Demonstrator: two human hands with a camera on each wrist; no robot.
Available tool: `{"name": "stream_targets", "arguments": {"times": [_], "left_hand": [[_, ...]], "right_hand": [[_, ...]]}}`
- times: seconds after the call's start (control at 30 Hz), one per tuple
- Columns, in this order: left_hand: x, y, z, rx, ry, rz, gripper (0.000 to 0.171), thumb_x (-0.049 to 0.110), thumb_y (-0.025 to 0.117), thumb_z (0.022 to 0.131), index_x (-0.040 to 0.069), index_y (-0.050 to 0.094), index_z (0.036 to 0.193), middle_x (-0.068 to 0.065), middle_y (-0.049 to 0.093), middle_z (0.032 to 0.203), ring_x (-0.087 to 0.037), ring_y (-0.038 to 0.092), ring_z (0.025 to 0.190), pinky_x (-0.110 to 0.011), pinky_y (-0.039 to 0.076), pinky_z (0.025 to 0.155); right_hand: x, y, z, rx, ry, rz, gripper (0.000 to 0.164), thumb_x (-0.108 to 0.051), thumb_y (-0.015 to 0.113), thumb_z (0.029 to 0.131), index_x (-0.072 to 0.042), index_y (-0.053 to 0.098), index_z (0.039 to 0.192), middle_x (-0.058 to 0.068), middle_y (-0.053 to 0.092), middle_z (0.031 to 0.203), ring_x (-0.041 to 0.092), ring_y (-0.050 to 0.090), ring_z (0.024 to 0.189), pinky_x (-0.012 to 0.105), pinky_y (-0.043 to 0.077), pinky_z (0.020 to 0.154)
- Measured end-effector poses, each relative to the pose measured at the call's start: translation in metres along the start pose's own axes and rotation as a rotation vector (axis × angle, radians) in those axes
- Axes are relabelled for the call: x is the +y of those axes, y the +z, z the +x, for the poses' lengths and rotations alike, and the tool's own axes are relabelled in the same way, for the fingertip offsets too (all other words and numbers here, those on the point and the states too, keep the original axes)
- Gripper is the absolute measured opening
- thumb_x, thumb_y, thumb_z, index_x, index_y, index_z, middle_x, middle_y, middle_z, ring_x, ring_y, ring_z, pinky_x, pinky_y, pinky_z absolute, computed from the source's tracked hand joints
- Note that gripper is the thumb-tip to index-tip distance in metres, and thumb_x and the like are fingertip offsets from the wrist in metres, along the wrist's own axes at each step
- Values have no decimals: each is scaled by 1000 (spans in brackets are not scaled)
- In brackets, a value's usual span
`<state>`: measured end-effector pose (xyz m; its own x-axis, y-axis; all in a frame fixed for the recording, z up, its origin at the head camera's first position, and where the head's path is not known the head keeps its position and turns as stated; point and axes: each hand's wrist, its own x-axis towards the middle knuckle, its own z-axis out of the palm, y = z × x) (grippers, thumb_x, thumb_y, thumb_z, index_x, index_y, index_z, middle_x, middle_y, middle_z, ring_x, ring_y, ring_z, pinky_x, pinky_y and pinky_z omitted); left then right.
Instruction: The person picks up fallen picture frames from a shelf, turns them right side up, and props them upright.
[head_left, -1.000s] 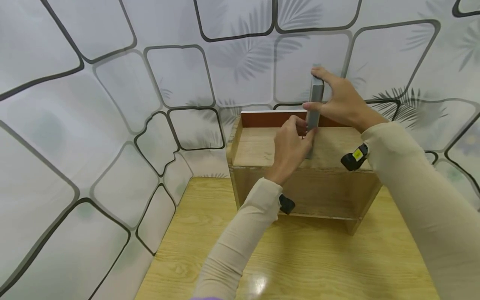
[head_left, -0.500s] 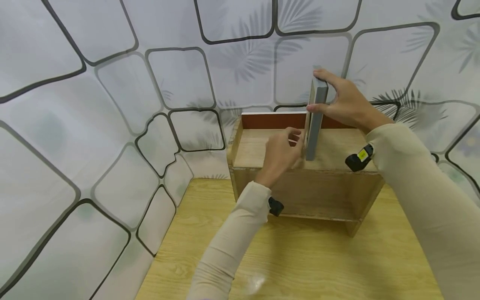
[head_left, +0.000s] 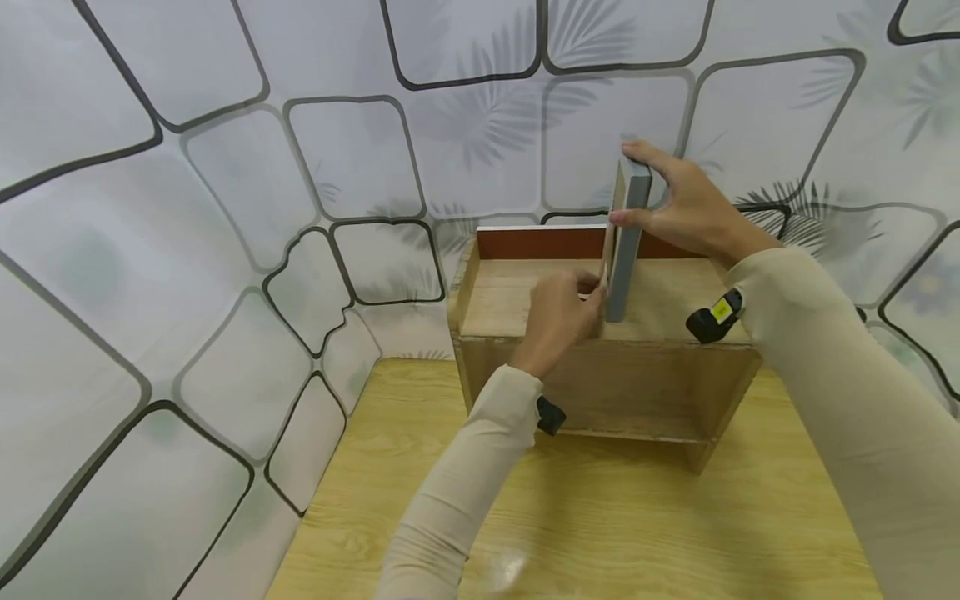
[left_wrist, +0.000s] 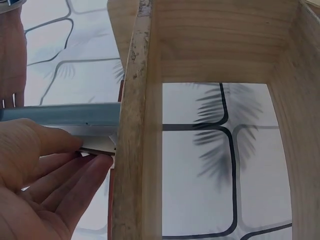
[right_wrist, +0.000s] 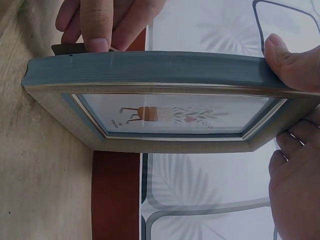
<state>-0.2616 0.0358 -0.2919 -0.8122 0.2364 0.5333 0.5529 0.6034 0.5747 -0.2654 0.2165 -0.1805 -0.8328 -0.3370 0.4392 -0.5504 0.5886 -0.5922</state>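
A picture frame point(head_left: 628, 242) with blue-grey edges stands upright on the wooden shelf unit point(head_left: 502, 296), side edge toward me. In the right wrist view, the frame's front has a beige border and a printed picture point(right_wrist: 165, 115) of a pot with a plant. My right hand point(head_left: 686, 200) grips its upper end, thumb on the near edge. At the lower back of the frame, my left hand point(head_left: 561, 321) pinches a thin dark-edged flap point(left_wrist: 97, 151) between thumb and fingers. Most of that flap is hidden by the hand.
The shelf unit has an open lower compartment point(head_left: 637, 387) and a reddish-brown strip point(head_left: 540, 243) along its back. It stands on a yellow wood-grain table point(head_left: 600, 517), close to patterned walls point(head_left: 480, 125).
My left hand has come off the frame's near edge and moved down and left to the flap behind it. The frame has turned slightly and sits a little lower, still in my right hand.
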Motion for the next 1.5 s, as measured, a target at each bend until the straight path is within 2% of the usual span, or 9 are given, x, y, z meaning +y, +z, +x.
{"name": "stream_targets", "arguments": {"times": [0.3, 0.4, 0.63, 0.87, 1.2, 1.5], "left_hand": [[-13, -12, 2, 23, 69, 197, 14, 14, 69, 96, 9, 81, 102, 0, 78, 98, -14, 73, 96, -32, 55, 86], [-17, -16, 2, 32, 81, 230, 13, 14, 70, 96, 9, 81, 101, 0, 78, 98, -14, 73, 95, -32, 56, 85], [-25, -21, 1, 53, 69, 256, 13, 12, 70, 96, 9, 81, 101, 0, 78, 96, -15, 74, 89, -32, 57, 79], [-34, -26, 0, 61, 27, 271, 13, 12, 70, 95, 10, 81, 102, 0, 78, 94, -17, 74, 85, -33, 58, 74], [-44, -33, -2, 54, 7, 269, 12, 13, 70, 95, 11, 81, 99, -1, 77, 91, -18, 72, 83, -34, 57, 74], [-46, -36, -2, 69, 21, 258, 11, 12, 70, 95, 10, 81, 99, -2, 77, 91, -18, 73, 83, -34, 57, 77]], "right_hand": [[-6, 6, 10, -2, -40, -50, 83, -20, 76, 93, -9, 29, 160, 8, 23, 166, 24, 15, 153, 46, 12, 123], [-6, 9, 14, -10, -50, -59, 83, -21, 76, 93, -9, 29, 160, 8, 22, 166, 24, 15, 153, 45, 12, 123], [-9, 18, 24, -35, -69, -47, 83, -18, 77, 92, -7, 30, 159, 9, 23, 166, 24, 15, 153, 44, 12, 123], [-13, 29, 33, -73, -86, -41, 83, -14, 77, 91, -5, 29, 159, 10, 22, 166, 26, 15, 153, 47, 12, 123], [-24, 40, 40, -129, -72, -72, 82, -18, 74, 94, -7, 27, 160, 6, 20, 167, 26, 12, 154, 50, 12, 123], [-26, 43, 42, -139, -66, -17, 82, -15, 74, 94, -10, 27, 161, 5, 18, 168, 22, 9, 154, 50, 11, 123]]}}
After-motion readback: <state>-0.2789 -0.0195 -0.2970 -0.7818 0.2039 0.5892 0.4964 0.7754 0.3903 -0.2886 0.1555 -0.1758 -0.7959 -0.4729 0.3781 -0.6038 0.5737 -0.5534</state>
